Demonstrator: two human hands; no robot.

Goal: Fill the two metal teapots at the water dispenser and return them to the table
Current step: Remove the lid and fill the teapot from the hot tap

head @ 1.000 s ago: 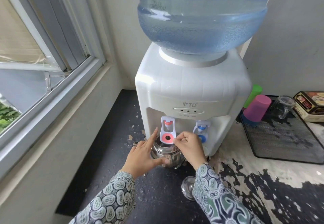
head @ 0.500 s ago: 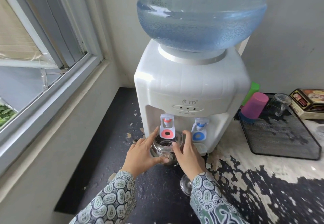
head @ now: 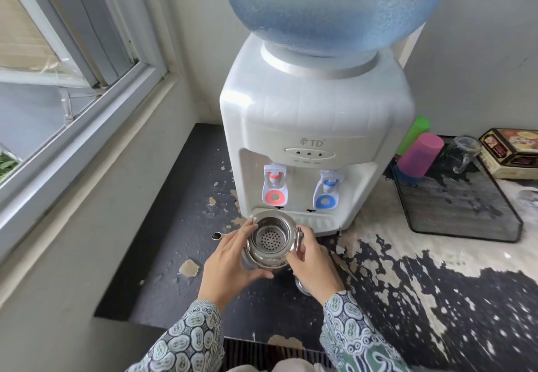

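Gripping teapot (head: 269,242), now clear of dispenser (head: 314,127)

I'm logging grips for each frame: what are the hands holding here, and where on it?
Both hold the lidless round metal teapot: the left hand cups its left side, the right hand grips its right side.

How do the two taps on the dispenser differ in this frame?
The left tap has a red spout and a pink-red ring; the right tap has a blue spout and blue ring. The left tap stands nearer the teapot, which both hands hold in front of and below it; the right tap has nothing under it. Both share white paddle levers.
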